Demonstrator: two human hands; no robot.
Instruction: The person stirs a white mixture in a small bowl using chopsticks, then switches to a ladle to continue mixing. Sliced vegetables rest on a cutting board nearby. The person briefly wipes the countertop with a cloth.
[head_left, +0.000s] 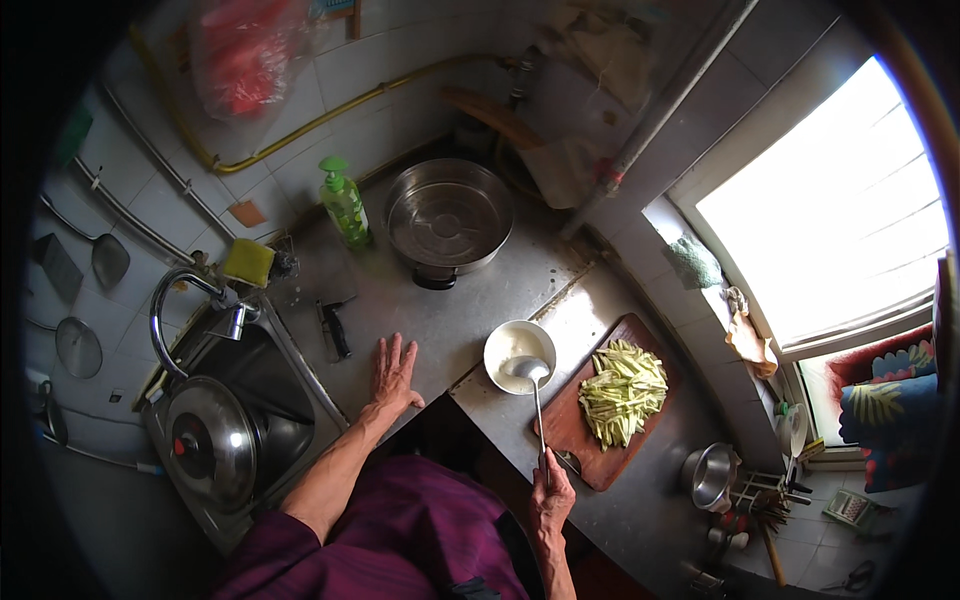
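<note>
My right hand grips the long handle of a metal ladle. The ladle's bowl is inside a white bowl, over a pale content whose kind I cannot tell. Flat on the metal counter, with fingers spread, rests my left hand; it holds nothing. To the right of the bowl lies a reddish-brown cutting board, which bears a heap of pale green vegetable strips. Beyond my left hand is a black-handled peeler or knife.
A wide steel pan stands at the back beside a green pump bottle. On the left, a lidded pot cover sits in the sink under a curved faucet. A small metal pot stands at the right, below the window.
</note>
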